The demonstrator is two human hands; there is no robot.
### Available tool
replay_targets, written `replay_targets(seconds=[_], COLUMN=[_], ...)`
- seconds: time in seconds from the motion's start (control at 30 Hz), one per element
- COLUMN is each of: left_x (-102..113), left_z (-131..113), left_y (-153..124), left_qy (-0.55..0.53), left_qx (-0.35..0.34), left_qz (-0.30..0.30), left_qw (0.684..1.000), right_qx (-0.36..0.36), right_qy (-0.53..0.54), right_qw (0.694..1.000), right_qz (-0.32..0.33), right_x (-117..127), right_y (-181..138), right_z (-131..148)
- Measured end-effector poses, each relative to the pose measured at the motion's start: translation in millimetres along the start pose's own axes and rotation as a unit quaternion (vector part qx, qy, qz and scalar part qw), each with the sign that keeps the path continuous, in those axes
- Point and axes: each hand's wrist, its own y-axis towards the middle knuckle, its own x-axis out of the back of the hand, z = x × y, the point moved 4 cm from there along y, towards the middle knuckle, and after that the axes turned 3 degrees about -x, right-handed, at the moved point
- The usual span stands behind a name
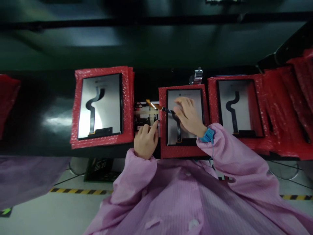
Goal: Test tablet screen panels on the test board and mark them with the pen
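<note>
My left hand (146,141) rests at the near edge of an opened tablet body (146,114), its index finger stretched toward the right side and the other fingers bent. Bare inner parts and pale tape show inside the tablet body. Over a display panel (172,130) lying on a red bubble-wrap bag (181,152) is my right hand (189,117), thumb and fingers apart and nothing seen between them. From that panel a dark flex cable (176,120) runs out leftward, and its orange end (152,103) sits above the tablet body.
Left of the tablet body, another display panel (110,107) lies on stacked red bubble-wrap bags (127,107). A third panel (244,107) lies to the right, beside more red bags (281,107). A shiny metal object (197,76) stands behind the middle panel. A purple sleeve (29,176) shows at left.
</note>
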Motion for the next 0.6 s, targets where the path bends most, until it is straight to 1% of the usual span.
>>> replay_targets(seconds=[0.1, 0.2, 0.27, 0.33, 0.43, 0.47, 0.53, 0.6], left_x=[-0.5, -0.7, 1.6, 6.6, 15.1, 15.7, 12.7, 7.2], left_z=[1.1, 4.3, 4.9, 1.3, -15.8, -24.3, -42.0, -54.6], left_y=[2.2, 2.7, 2.7, 2.0, -2.5, -4.7, -9.1, -12.5], left_qy=[0.003, -0.010, -0.023, -0.049, -0.114, -0.134, -0.156, -0.160], left_qx=[0.000, -0.002, -0.010, -0.017, -0.032, -0.039, -0.051, -0.045], left_qz=[-0.002, -0.008, -0.019, -0.043, -0.109, -0.118, -0.109, -0.082], left_qw=[1.000, 1.000, 1.000, 0.998, 0.987, 0.983, 0.980, 0.983], right_qx=[-0.012, -0.019, -0.032, -0.059, -0.118, -0.137, -0.163, -0.185], right_qy=[-0.006, -0.031, -0.067, -0.119, -0.195, -0.209, -0.207, -0.163], right_qw=[1.000, 0.999, 0.997, 0.990, 0.971, 0.966, 0.963, 0.966], right_qz=[-0.003, -0.017, -0.033, -0.054, -0.066, -0.063, -0.063, -0.073], right_x=[2.8, 11.4, 21.3, 33.0, 44.8, 45.7, 44.2, 41.8], right_y=[1.2, 1.6, -3.8, -17.8, -52.4, -64.9, -85.9, -98.2], right_z=[1.6, 5.6, 8.8, 11.2, 11.8, 11.3, 9.8, 6.8])
